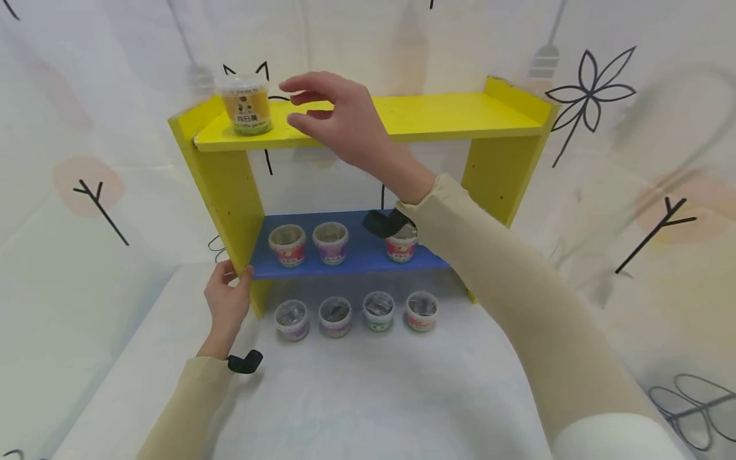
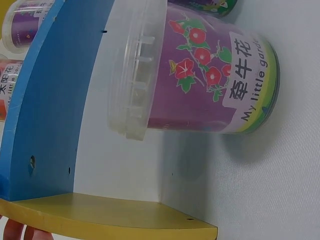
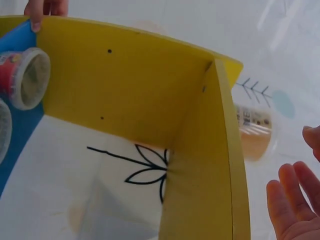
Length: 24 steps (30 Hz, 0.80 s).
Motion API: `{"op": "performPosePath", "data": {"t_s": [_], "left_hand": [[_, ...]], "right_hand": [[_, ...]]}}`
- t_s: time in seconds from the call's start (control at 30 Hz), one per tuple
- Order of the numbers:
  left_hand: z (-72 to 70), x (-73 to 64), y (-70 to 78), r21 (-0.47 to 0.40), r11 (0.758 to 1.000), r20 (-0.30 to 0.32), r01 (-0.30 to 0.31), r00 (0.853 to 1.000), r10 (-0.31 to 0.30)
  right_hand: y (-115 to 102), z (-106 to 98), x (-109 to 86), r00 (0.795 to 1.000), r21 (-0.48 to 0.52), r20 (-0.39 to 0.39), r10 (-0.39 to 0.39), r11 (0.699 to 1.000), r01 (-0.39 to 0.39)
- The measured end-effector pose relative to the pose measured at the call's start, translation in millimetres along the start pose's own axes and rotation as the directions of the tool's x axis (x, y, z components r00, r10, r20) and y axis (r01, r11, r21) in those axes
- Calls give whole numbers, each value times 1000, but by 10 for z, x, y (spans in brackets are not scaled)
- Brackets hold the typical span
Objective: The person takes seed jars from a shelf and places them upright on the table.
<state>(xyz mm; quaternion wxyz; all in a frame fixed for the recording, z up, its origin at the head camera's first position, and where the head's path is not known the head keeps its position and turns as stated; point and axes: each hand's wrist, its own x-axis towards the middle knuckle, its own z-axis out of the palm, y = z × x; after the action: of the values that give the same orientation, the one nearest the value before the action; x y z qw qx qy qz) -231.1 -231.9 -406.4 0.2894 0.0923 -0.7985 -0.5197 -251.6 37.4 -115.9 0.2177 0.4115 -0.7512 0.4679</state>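
A small lidded plastic tub with a yellow-orange label stands upright at the left end of the yellow top board. My right hand is just right of this tub, apart from it, thumb and fingers spread and holding nothing. In the right wrist view, the tub shows past the board's edge, with the fingers to its right. Low on the shelf unit's yellow left side panel, my left hand grips the edge by the blue board, thumb in front.
Three tubs, one a red-labelled tub, stand on the blue middle board. Under it, several tubs line the white table, including a purple morning-glory tub. Patterned cloth hangs behind and at the sides.
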Motion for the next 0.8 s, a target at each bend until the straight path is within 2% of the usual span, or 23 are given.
{"op": "performPosePath", "data": {"t_s": [0.2,0.3,0.5,0.67,0.8], "left_hand": [[-20,13,-26,-3,1000,5,1,1000,-1],[-14,13,-29,2,1000,18,3,1000,-3],[-13,-3,-24,-3,1000,11,13,1000,-13],[5,-5,-45,-3,1000,10,4,1000,-4],[4,5,-38,-12,1000,5,-20,1000,20]], "right_hand": [[14,108,269,996,-100,33,86,992,-82],[12,154,361,987,-149,60,148,979,-137],[5,274,494,969,-257,108,223,948,-189],[1,335,537,955,-269,119,273,934,-233],[-8,374,569,950,-246,114,291,935,-256]]}}
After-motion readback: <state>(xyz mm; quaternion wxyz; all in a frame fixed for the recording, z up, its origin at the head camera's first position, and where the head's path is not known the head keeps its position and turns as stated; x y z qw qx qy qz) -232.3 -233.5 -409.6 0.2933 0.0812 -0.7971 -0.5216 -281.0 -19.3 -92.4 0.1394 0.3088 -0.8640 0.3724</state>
